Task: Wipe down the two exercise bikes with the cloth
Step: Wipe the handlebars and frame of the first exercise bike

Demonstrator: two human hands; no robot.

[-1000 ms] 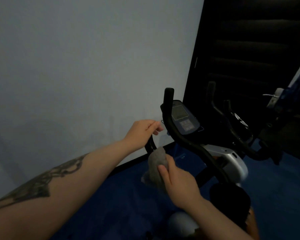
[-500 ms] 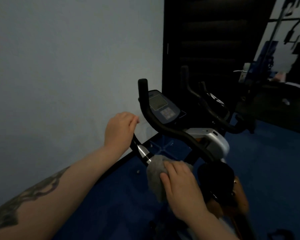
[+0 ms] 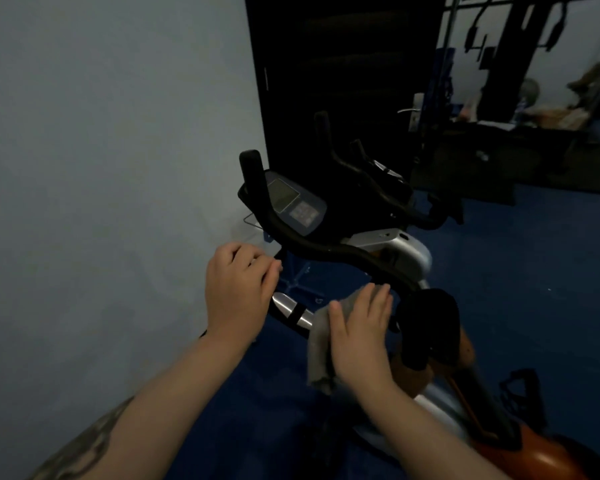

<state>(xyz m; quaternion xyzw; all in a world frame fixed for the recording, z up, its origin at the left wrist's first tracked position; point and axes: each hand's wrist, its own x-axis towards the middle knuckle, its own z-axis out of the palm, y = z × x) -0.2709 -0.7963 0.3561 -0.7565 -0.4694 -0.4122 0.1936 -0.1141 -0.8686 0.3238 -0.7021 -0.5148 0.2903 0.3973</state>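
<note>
The near exercise bike [image 3: 329, 251] has black curved handlebars and a console with a grey screen. My left hand [image 3: 238, 289] is closed around the left handlebar, just above its silver sensor band [image 3: 288, 308]. My right hand [image 3: 359, 336] presses a grey cloth [image 3: 321, 348] against the lower centre of the handlebar, fingers flat over it. Behind stands a second bike [image 3: 371, 174], dark against a black panel, with only its handlebars and top visible.
A pale wall [image 3: 101, 150] runs along the left. Blue floor [image 3: 534, 271] spreads to the right. A tall black panel [image 3: 343, 64] stands behind the bikes. An orange part of the near bike [image 3: 534, 455] and a black pedal sit at lower right. Gym gear fills the far right.
My view has swung right and down. My left hand slid down the left handlebar and closed on it. My right hand carried the cloth up and right along the bar, fingers now flat.
</note>
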